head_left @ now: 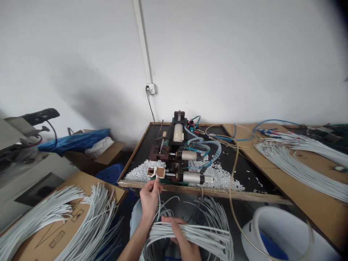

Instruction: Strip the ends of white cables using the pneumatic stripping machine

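A white bucket (274, 232) sits low right — a blue bag (73, 141) over cardboard boxes (95, 156) left.

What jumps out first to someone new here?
Centre: a small machine on a black tray, ringed by white plastic bits. In front of it, the left hand feeds one white wire into it, while the right hand grips a bundle of wires. More wires lie far right.

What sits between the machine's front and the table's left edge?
A heap of white cut bits lies on the black table left of the machine, seen from the head view.
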The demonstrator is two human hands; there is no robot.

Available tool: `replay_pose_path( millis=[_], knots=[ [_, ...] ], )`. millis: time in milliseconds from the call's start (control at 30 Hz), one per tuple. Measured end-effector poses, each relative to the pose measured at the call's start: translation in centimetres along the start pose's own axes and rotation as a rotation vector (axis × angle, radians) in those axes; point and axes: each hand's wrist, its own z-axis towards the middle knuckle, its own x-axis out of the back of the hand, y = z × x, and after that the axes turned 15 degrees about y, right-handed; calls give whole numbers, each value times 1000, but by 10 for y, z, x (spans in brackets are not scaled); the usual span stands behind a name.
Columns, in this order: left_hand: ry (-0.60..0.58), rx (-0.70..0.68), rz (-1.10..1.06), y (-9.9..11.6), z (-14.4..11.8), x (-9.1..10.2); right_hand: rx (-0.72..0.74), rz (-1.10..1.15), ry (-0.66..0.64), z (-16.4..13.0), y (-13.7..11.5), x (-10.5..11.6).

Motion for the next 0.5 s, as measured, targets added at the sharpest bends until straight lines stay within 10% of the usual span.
replay_pose_path(
  millis=[333, 500],
  knots=[
    [-239, 55, -83, 13, 11, 7, -31, -36, 36, 11, 19, -4],
    [-124, -91, 1, 41, -4, 19, 13, -36, 52, 11, 23, -5]
  ],
)
